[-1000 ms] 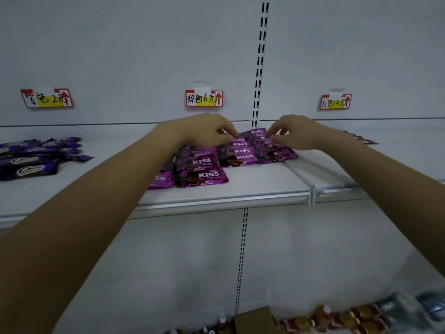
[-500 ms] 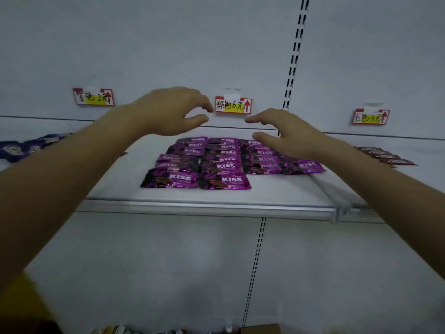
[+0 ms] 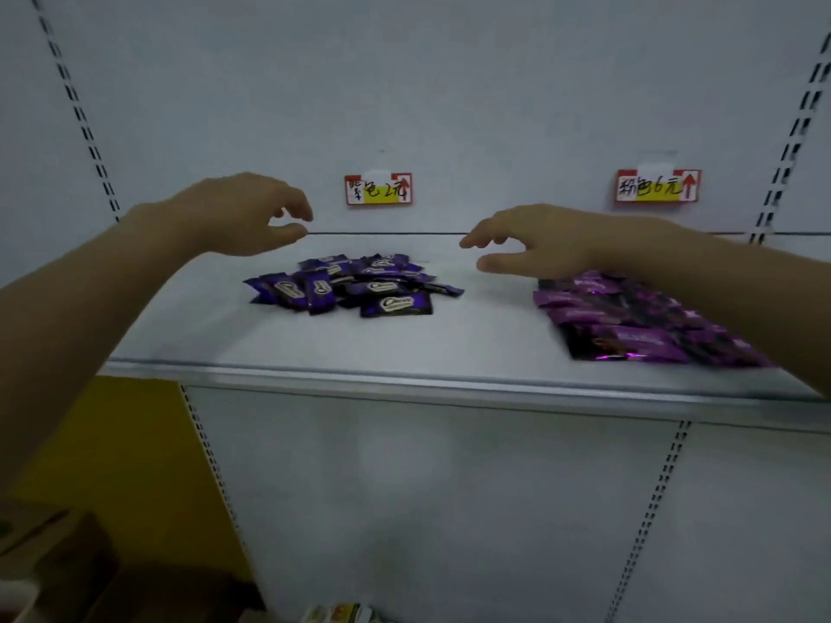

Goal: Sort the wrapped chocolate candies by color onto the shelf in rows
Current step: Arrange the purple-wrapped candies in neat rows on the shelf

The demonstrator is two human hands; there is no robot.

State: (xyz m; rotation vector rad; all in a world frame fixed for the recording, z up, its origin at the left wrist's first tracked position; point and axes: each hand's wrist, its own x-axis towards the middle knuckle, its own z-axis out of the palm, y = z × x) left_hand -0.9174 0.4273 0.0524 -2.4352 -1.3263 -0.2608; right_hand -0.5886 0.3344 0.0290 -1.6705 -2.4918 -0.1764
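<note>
The white shelf (image 3: 472,339) is a flat board with a pale metal lip along its front edge. A loose heap of dark purple candies (image 3: 359,285) lies toward the back of it, wrappers overlapping at odd angles (white script on several, too blurred to read). Right of that heap, apart from it across a strip of bare board, magenta candies (image 3: 629,328) lie flat in overlapping rows, reaching further forward than the heap; their right end is hidden.
</note>
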